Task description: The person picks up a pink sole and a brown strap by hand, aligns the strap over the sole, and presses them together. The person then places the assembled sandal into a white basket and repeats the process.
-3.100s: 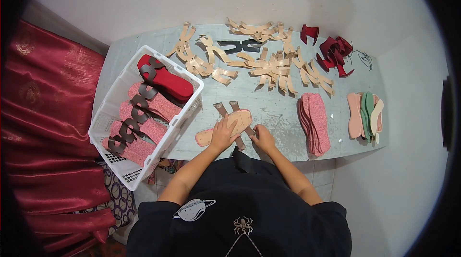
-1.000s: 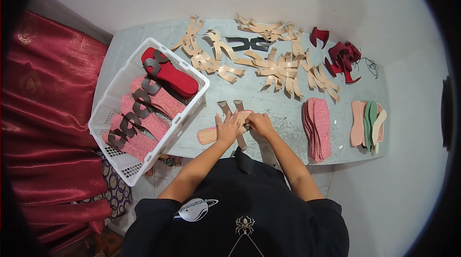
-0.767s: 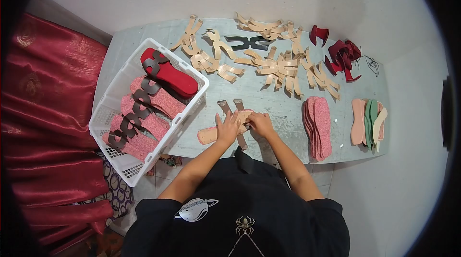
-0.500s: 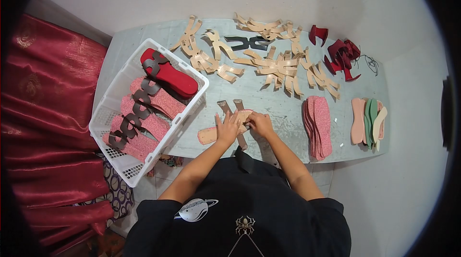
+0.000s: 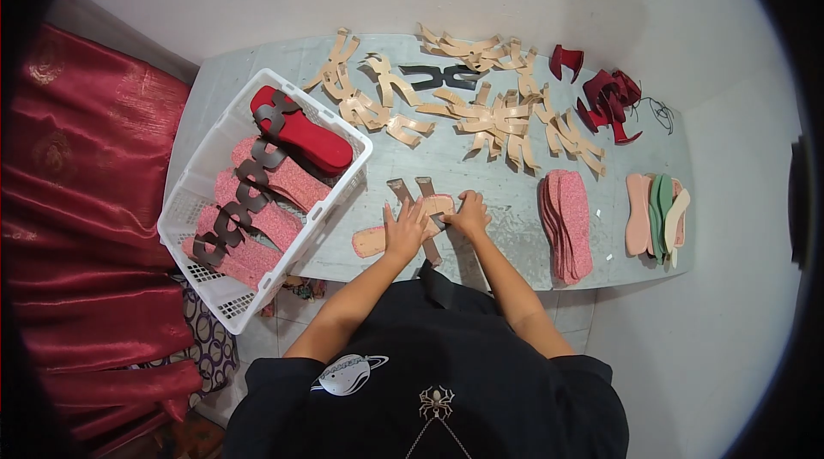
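A sandal sole (image 5: 371,242) lies across the front of the table, its tan face up with pink edging. A brown strap piece (image 5: 398,188) runs crosswise under it, its ends sticking out on both sides. My left hand (image 5: 407,232) rests flat over the middle of the sole, fingers spread. My right hand (image 5: 469,216) is curled at the sole's right end, the thumb by a small dark patch on the sole and the fingers bent at the edge. Part of the sole and strap is hidden under my hands.
A white basket (image 5: 322,206) at left holds pink soles with brown straps and a red one. Several tan strap pieces (image 5: 498,116) and a black one (image 5: 439,75) lie behind. Right are stacked pink soles (image 5: 568,227), pastel soles (image 5: 661,214) and dark red heels (image 5: 611,99).
My right hand has shifted slightly right, from pinching over the sole to its right end, uncovering more of the tan face and a dark patch. My left hand stays in place.
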{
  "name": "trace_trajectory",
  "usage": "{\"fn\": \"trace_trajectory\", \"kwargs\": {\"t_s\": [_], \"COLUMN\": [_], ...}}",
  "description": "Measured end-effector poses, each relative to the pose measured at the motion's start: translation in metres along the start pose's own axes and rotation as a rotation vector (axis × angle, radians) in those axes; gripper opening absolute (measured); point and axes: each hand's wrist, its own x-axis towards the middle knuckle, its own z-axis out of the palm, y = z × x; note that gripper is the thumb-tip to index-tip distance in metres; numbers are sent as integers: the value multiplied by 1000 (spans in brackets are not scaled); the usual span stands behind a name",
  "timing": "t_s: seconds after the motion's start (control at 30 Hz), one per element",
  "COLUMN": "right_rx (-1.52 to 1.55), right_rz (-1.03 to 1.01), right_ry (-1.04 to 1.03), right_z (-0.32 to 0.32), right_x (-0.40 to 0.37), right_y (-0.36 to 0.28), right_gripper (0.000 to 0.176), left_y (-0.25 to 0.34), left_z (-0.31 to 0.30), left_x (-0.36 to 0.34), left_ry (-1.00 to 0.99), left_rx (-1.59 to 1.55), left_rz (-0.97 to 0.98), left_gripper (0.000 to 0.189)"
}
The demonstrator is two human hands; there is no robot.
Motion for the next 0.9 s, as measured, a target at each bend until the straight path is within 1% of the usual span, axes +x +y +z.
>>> {"fn": "trace_trajectory", "kwargs": {"t_s": [0.03,0.07,0.1,0.13,0.17,0.2,0.23,0.27,0.33,0.47,0.53,0.6,0.63,0.7,0.73,0.87,0.9], "right_rx": [0,13,25,26,35,45,45,58,71,57,46,12,12,23,24,63,74], "right_rz": [3,47,89,91,116,141,141,132,120,42,16,-14,-13,-75,-76,26,66], "right_ry": [2,7,11,10,14,18,18,17,15,85,118,143,144,213,214,165,147], "right_z": [0,0,0,1,1,1,1,1,1,3,3,-2,-1,2,4,7,7], "right_x": [0,-1,-1,-1,-1,-2,-2,-2,-4,-13,-16,-19,-20,-23,-22,-19,-18], "right_y": [0,-1,-2,-3,-4,-5,-4,-3,-1,5,6,7,9,13,13,10,9], "right_gripper": [68,70,71,71,72,73,73,74,74,77,79,86,86,94,94,104,108], "left_y": [0,1,2,2,2,3,3,3,4,5,5,6,6,6,6,6,5], "left_z": [1,1,2,2,1,1,1,0,-2,-8,-10,-11,-11,-11,-12,-9,-7], "left_x": [-1,-1,-1,-2,-1,-1,0,0,1,1,1,1,2,2,2,1,1], "left_ry": [40,39,73,107,106,113,121,122,35,-12,-43,-48,-53,-40,-28,-40,0], "left_rx": [6,5,47,89,89,65,42,42,68,60,39,11,-16,-22,-27,-44,-51], "left_rz": [18,21,29,36,36,78,118,118,78,20,-10,-25,-39,-37,-37,-35,-13], "left_gripper": [45,45,45,45,45,44,44,44,42,42,39,39,38,37,37,37,37]}}
